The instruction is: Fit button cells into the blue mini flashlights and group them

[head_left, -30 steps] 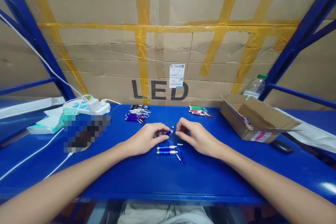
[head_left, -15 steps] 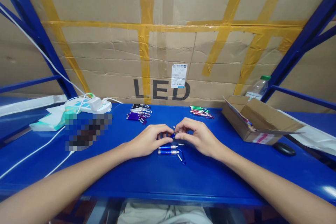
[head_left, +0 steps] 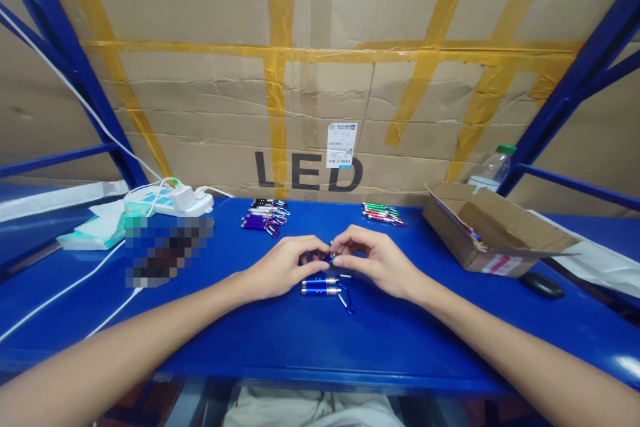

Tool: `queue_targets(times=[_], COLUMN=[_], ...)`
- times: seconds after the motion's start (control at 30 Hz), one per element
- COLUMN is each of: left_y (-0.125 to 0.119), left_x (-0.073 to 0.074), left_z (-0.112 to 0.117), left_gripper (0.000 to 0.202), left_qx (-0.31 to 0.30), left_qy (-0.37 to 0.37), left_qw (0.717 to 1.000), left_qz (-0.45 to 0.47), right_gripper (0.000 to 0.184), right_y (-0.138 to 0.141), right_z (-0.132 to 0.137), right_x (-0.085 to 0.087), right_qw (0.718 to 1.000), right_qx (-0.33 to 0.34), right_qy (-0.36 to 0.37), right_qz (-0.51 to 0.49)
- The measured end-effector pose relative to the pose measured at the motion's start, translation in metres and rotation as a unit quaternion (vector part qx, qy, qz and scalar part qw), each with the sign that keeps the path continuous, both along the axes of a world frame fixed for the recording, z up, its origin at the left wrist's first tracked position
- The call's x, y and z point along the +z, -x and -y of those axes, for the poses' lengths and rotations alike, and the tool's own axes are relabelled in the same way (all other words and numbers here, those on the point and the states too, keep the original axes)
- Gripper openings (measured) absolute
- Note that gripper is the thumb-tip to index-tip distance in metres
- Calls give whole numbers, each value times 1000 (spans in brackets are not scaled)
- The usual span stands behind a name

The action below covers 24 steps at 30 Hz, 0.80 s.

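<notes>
Fingers of left hand and right hand pinching small blue piece, blue penlights nearby, open carton, mouse alongside

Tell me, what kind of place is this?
Probably a workshop or stockroom: there's a blue worktable, a big cardboard panel marked LED, and small metal tubes lined up in little groups.

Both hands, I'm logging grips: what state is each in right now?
Left hand: closed on a small blue piece, mostly hidden.
Right hand: curled close by; whether it holds anything can't be told.
</notes>
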State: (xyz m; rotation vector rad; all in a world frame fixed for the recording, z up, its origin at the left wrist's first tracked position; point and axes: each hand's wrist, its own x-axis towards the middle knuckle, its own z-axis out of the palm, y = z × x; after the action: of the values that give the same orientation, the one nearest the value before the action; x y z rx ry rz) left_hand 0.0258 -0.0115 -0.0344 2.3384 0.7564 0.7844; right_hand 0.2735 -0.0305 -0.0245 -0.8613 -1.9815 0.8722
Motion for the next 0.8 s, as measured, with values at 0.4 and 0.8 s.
queue_targets(times=[0.4,0.8], left_y=[-1,-3], left_x=[2,3], left_z=[2,4], left_gripper=[20,22], left_qx=[-14,-18], left_qy=[16,29], left_qw=[1000,999], left_qz=[17,24], right_gripper=[26,32], right_y=[4,6], right_z=[6,7], right_x=[1,1], right_qw=[997,997], right_qx=[-16,-20], right_qy=[-71,-71], right_qz=[12,12])
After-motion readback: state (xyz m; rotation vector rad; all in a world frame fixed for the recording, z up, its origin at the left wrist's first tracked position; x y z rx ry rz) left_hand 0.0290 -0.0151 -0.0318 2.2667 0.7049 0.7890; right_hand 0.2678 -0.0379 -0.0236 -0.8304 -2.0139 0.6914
